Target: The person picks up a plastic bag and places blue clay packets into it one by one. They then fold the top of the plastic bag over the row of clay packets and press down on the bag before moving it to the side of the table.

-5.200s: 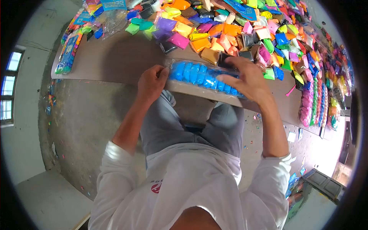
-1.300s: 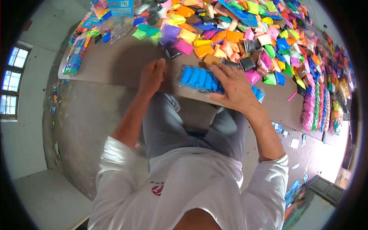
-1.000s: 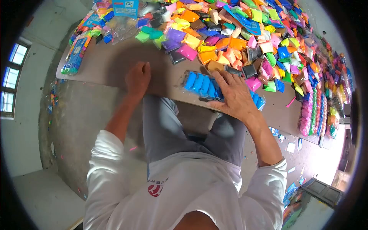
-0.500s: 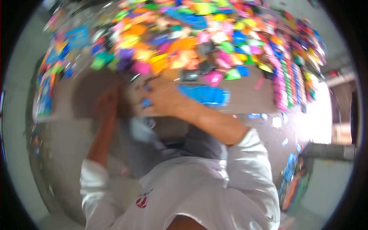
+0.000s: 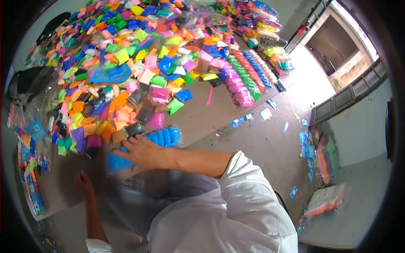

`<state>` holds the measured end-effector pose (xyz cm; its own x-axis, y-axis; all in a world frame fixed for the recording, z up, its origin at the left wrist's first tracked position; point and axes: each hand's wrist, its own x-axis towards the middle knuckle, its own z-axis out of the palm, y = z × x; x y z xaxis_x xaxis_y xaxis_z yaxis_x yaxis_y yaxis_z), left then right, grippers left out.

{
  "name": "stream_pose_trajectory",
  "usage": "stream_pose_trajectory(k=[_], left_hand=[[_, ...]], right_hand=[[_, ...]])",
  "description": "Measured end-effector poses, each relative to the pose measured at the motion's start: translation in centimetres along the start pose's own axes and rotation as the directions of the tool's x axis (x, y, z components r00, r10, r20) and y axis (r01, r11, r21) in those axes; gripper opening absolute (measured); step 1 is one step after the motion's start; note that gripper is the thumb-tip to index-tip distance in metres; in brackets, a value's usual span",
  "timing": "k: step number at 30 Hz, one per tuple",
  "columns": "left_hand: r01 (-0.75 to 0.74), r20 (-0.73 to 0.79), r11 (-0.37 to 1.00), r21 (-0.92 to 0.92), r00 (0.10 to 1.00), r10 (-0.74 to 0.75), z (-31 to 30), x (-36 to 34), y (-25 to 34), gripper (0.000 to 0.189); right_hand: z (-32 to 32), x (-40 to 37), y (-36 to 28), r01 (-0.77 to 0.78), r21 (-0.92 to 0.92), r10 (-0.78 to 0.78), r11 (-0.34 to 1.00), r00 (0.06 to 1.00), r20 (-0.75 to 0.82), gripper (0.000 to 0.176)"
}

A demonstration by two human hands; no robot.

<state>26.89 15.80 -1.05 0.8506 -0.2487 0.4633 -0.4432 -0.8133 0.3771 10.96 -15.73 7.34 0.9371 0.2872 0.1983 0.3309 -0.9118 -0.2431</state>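
A clear plastic sleeve of blue packets (image 5: 166, 135) lies along the near edge of the table, in front of the heap. My right hand (image 5: 142, 152) reaches across it from the right, fingers spread over the packets and thumb on the near side, gripping the sleeve. Blue shows on both sides of the hand. My left hand (image 5: 85, 185) is lower left at the table edge, apart from the sleeve. Its fingers are curled together in shadow, and whatever they may hold is hidden.
A big heap of colourful small packets (image 5: 122, 55) covers the table (image 5: 211, 122). Filled sleeves (image 5: 240, 80) lie in a row at right. Crumpled clear bags (image 5: 31, 114) lie at left. Blue wrappers (image 5: 306, 145) litter the floor, near a stacked multicoloured bundle (image 5: 327, 200).
The view has turned, so the table now slants and the doorway shows more fully. My right hand stays on the blue sleeve. My left hand is now farther from the heap, toward the near edge.
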Motion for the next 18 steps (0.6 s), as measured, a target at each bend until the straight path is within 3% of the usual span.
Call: stream_pose_trajectory(k=[5,7,10,14,16,18], left_hand=[[-0.063,-0.052,0.998,-0.006,0.997,0.062,0.1,0.3,-0.4,0.031],[-0.058,-0.043,0.997,-0.049,0.998,0.056,0.1,0.4,-0.4,0.031],[-0.108,-0.038,0.992,0.068,0.993,0.111,0.0,0.6,-0.2,0.032],[-0.02,-0.002,0.999,0.037,1.0,0.02,-0.1,0.5,-0.1,0.033],[0.015,0.037,1.0,0.002,0.999,-0.015,-0.1,0.5,-0.8,0.033],[0.018,0.023,0.99,0.139,1.0,-0.022,-0.1,0.7,-0.8,0.033]], right_hand=[[-1.9,-1.0,0.4,-0.002,0.04,0.007,0.999,0.994,-0.111,0.085],[-1.1,-1.5,1.1,-0.031,-0.018,0.031,0.999,0.999,-0.009,0.087],[-1.0,-2.1,1.4,-0.024,0.011,0.024,1.0,1.0,-0.005,0.084],[-1.8,-3.2,1.6,-0.016,0.043,0.02,0.999,0.994,-0.111,0.085],[-2.3,-3.6,1.6,-0.056,0.041,0.056,0.998,0.998,0.022,0.087],[-2.0,-3.8,1.6,-0.052,0.024,0.052,0.998,0.999,-0.005,0.087]])
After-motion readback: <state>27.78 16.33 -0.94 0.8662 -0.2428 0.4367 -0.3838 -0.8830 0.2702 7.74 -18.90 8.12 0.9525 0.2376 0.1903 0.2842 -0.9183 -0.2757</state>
